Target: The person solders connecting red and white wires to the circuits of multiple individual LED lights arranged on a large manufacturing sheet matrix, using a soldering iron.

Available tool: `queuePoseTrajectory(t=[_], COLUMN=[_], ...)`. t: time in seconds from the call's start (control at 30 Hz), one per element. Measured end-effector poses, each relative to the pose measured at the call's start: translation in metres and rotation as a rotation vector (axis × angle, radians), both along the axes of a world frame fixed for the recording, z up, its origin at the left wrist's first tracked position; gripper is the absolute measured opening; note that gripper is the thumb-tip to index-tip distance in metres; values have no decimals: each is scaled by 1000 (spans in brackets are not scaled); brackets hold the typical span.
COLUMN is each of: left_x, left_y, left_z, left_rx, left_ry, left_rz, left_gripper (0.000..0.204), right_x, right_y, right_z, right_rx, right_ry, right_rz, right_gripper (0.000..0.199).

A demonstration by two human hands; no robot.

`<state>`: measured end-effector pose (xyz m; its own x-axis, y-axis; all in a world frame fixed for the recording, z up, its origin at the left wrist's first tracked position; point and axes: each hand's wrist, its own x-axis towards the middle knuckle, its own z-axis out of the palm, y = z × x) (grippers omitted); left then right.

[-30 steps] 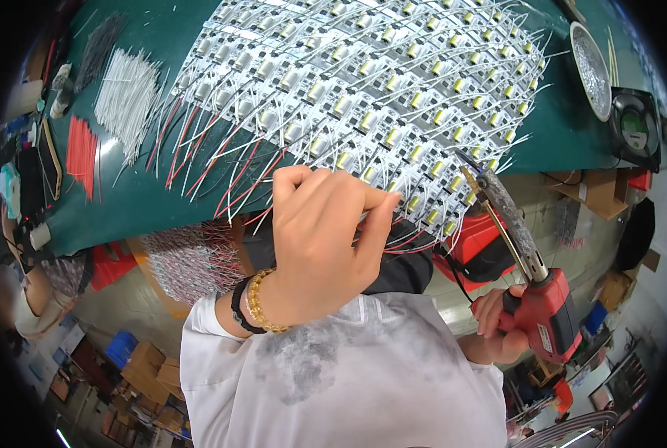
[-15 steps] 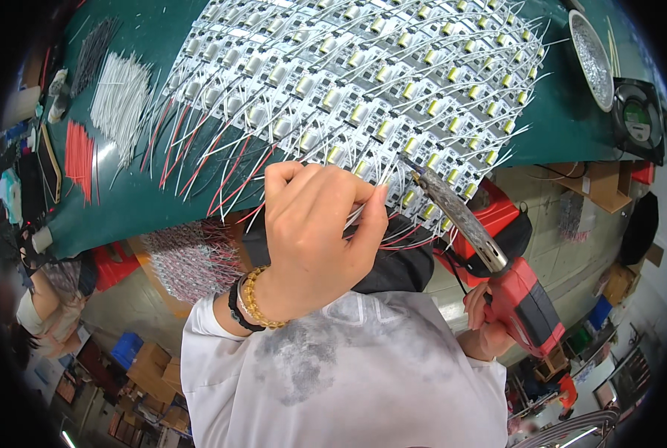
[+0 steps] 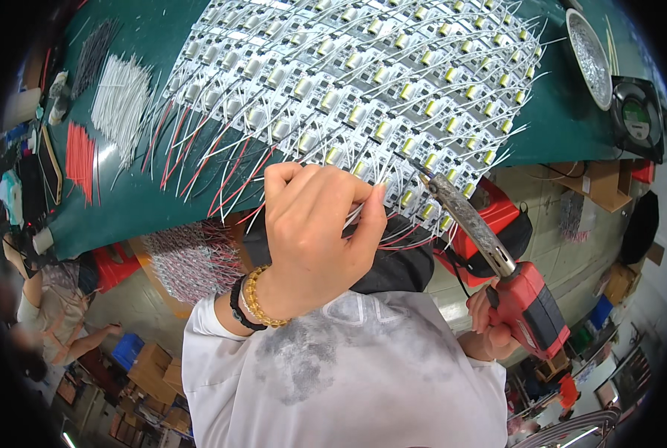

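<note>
The left hand (image 3: pixel 315 231) pinched white wires (image 3: pixel 359 213) at the circuit-board array's (image 3: pixel 363 82) six o'clock edge, while the right hand (image 3: pixel 490 332) clasped a red soldering gun (image 3: pixel 524 302).

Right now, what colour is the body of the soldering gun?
Red, on the soldering gun in the right hand; head view.

Bundles of cut white wires (image 3: pixel 120 101) and red wires (image 3: pixel 79 160) are lying at the left end of a green bench (image 3: pixel 557 119), while a round metal dish (image 3: pixel 588 48) and a small black fan (image 3: pixel 636 119) are sitting at its right end. Cardboard boxes (image 3: pixel 598 183) are standing beneath it.
</note>
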<state>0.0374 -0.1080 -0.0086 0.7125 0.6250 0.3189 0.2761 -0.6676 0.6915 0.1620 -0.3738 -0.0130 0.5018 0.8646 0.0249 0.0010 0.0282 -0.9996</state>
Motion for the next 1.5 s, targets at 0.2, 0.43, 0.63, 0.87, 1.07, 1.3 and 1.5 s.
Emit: queuePoseTrajectory(t=[0.2, 0.43, 0.63, 0.87, 1.07, 1.3, 1.5], left_x=[-2, -1, 5, 5, 6, 5, 3], left_y=[-1, -1, -9, -9, -9, -8, -5], left_z=[2, 13, 0, 2, 3, 3, 8], left_rx=[3, -23, 12, 6, 13, 7, -1], left_ry=[-3, -57, -18, 14, 34, 30, 31], left_rz=[8, -105, -105, -107, -102, -94, -103], left_gripper=[16, 13, 19, 19, 19, 19, 20], right_x=[5, -5, -1, 0, -20, -6, -4], right_y=[-3, 4, -14, -15, -43, -51, -74], right_z=[-29, 18, 12, -7, -13, -36, -27], right_rx=[414, -7, -35, 121, -305, 224, 211], right_ry=[-171, 44, -6, 64, -132, -319, 112], right_rz=[57, -59, -73, -37, -550, -228, -334], right_gripper=[22, 82, 49, 21, 28, 29, 38])
